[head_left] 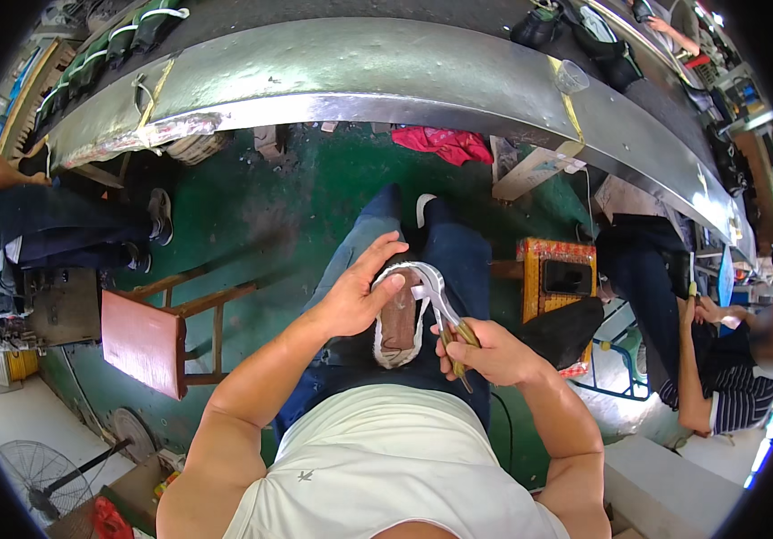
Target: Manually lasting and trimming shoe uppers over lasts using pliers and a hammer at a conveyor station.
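Note:
Across my lap lies a shoe on its last (398, 325), sole side up, with a brown bottom and a whitish turned-in edge all around. My left hand (361, 292) grips its far end, thumb pressed on the bottom and fingers along the outer side. In my right hand (487, 352) are lasting pincers (448, 314), metal-jawed with yellowish handles, the fingers wrapped around those handles. The curved jaws reach over the shoe's far right edge, next to a small white piece (420, 292). Whether the jaws pinch the edge I cannot tell.
Ahead runs a metal-edged bench (359, 72) with dark shoes (539, 25) on it. A brown stool (144, 341) stands left, a fan (45, 485) lower left. A phone (566, 274) lies on an orange-patterned seat at right. People sit on both sides; red cloth (445, 144) lies under the bench.

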Available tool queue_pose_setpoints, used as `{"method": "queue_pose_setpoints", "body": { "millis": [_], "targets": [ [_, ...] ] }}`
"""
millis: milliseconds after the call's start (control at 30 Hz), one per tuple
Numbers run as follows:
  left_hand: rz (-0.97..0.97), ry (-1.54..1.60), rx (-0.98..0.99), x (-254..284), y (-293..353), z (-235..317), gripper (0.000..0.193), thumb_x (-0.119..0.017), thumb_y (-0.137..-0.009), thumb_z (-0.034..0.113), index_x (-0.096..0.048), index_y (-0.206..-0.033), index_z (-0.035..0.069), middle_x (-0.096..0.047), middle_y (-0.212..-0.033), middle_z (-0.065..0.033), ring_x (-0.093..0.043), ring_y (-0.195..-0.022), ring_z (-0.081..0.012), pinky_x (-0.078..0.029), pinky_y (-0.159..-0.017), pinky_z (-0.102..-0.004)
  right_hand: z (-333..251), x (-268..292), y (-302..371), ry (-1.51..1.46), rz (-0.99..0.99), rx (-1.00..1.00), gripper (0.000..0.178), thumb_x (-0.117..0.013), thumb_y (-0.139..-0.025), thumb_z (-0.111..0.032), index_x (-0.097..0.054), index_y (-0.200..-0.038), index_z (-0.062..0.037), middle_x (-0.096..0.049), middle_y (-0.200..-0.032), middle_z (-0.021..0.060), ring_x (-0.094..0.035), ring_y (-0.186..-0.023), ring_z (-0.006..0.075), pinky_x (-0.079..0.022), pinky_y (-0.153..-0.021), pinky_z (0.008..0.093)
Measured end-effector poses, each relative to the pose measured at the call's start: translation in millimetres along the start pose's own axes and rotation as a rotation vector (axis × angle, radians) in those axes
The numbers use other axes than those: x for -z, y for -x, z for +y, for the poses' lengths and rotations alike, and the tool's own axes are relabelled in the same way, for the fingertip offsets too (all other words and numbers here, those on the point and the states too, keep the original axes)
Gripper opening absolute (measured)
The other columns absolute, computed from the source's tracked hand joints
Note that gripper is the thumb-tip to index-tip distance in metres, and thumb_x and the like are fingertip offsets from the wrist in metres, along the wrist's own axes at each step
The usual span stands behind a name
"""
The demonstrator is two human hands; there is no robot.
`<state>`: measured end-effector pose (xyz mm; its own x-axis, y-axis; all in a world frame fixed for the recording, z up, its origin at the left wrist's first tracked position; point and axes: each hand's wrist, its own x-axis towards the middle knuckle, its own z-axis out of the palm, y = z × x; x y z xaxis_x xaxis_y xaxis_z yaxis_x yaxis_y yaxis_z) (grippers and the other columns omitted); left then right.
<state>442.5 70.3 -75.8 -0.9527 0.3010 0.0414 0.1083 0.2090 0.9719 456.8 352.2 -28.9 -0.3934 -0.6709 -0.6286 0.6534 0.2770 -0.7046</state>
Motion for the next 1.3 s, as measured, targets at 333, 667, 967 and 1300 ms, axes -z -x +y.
{"method": "queue_pose_setpoints", "body": {
  "millis": [333,667,967,1300],
  "targets": [
    [0.113,0.101,-0.023,3.8,-1.6,-62.9,0.037,-0.059,-0.102,0.013,-0.056,-0.137,0.003,-0.051,-0.147,-0.0141,-0.045,-0.140,-0.0256,-0.033,-0.116,-0.0374,49.2,-4.9,-82.0,0.761,0.481,0.473,0.022,-0.061,-0.099,-0.017,-0.059,-0.110,0.0019,-0.065,-0.078,0.0164,-0.066,-0.071,0.0333,-0.052,-0.067,0.0411],
    [0.125,0.487,0.266,-2.5,2.4,-31.0,0.041,-0.065,-0.100,0.016,-0.056,-0.139,0.006,-0.061,-0.129,-0.0063,-0.055,-0.122,-0.0159,-0.042,-0.107,-0.0318,28.3,-25.7,-44.5,0.916,0.557,0.427,0.025,-0.062,-0.097,-0.017,-0.058,-0.113,0.0013,-0.065,-0.096,0.0265,-0.064,-0.093,0.0469,-0.050,-0.079,0.0524],
    [0.249,0.321,0.026,-3.2,14.5,-8.3,0.068,-0.073,-0.092,0.009,-0.040,-0.151,0.000,-0.053,-0.140,-0.0129,-0.052,-0.129,-0.0210,-0.041,-0.109,-0.0355,26.6,-16.4,2.5,0.575,0.475,0.504,0.021,-0.063,-0.095,-0.013,-0.063,-0.110,0.0011,-0.068,-0.093,0.0111,-0.064,-0.078,0.0244,-0.051,-0.076,0.0362],
    [-0.103,-0.145,-0.414,-48.0,52.6,-0.6,0.109,-0.084,-0.082,0.015,-0.009,-0.159,-0.004,-0.016,-0.160,-0.0381,-0.023,-0.150,-0.0507,-0.030,-0.120,-0.0483,30.5,-13.9,-55.9,0.365,0.450,0.964,0.034,-0.054,-0.104,-0.029,-0.049,-0.122,-0.0005,-0.066,-0.125,0.0185,-0.065,-0.115,0.0310,-0.049,-0.099,0.0392]
  ]
}}
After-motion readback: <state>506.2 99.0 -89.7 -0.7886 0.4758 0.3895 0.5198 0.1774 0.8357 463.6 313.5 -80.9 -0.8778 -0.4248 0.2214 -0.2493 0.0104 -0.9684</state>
